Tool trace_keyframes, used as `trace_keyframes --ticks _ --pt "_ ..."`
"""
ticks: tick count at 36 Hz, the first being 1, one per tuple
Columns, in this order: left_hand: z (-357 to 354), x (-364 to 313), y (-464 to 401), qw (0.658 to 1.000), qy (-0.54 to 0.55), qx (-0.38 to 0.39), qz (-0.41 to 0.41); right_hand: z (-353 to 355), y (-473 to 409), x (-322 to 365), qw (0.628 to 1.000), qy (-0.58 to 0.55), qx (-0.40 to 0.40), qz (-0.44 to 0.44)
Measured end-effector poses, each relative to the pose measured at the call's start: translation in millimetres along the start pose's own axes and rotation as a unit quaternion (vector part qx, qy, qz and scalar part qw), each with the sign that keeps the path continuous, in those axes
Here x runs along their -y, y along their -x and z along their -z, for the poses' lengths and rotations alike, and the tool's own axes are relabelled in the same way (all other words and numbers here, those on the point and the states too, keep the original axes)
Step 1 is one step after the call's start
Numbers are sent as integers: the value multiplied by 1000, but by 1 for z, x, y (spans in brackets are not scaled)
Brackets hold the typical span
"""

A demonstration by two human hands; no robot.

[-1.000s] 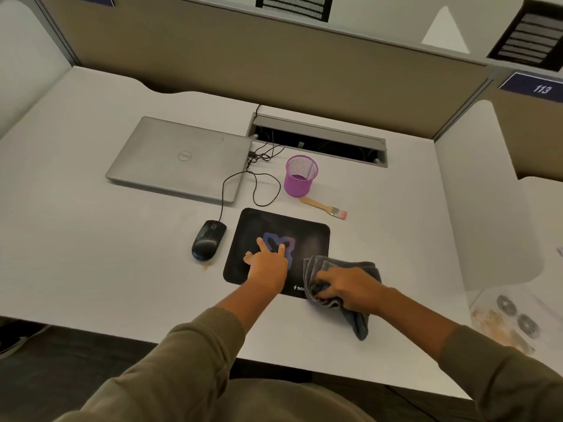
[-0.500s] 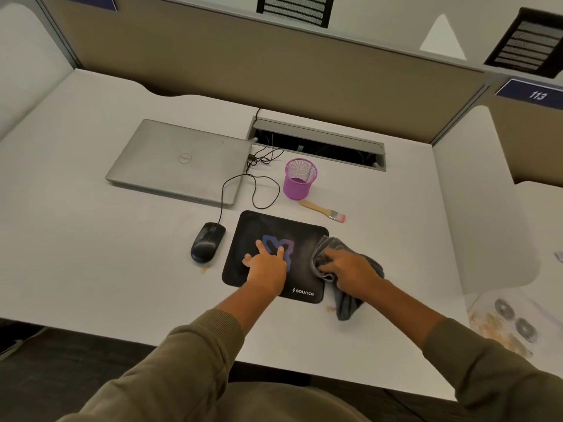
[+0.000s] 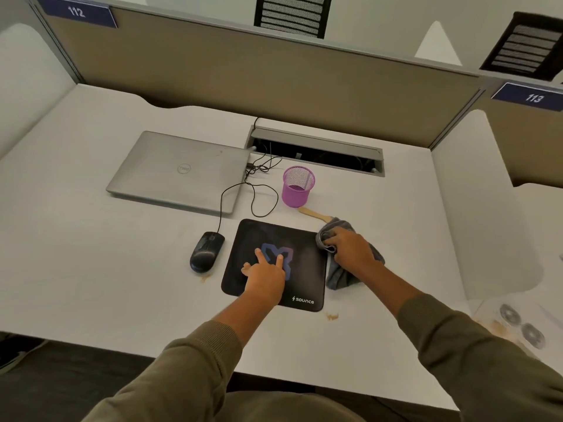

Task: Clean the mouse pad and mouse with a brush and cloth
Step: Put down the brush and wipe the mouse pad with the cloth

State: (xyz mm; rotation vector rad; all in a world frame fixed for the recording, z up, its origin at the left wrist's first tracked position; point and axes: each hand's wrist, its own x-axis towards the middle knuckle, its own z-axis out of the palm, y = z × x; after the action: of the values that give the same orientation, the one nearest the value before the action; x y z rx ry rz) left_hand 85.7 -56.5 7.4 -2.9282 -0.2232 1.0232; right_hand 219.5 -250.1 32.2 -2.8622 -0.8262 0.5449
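Plainly, "sounce" mouse pad (image 3: 307,263) under flat left fingers (image 3: 259,256); right fingers (image 3: 330,240) bunching cloth (image 3: 341,277).

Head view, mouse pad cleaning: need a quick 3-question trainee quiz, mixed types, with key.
1. True or false: the left hand presses flat on the mouse pad.
2. The right hand grips the grey cloth at which part of the pad? A) far right corner B) near left corner C) centre
3. Fill in: the wooden brush lies on the desk just in front of the purple mesh ___.

Key: 1 true; 2 A; 3 cup. The mouse sits untouched to the left of the pad.
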Motion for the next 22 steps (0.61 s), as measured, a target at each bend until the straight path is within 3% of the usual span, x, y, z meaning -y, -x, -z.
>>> trace_keyframes --ticks 10,15,22 --pt "2 -1 0 1000 1 2 -2 -14 32 -24 991 30 77 103" --pt "3 -1 -1 1000 7 8 3 -4 15 -31 999 7 24 44" --pt "2 -2 -3 1000 3 6 4 -8 24 -39 998 3 27 59"
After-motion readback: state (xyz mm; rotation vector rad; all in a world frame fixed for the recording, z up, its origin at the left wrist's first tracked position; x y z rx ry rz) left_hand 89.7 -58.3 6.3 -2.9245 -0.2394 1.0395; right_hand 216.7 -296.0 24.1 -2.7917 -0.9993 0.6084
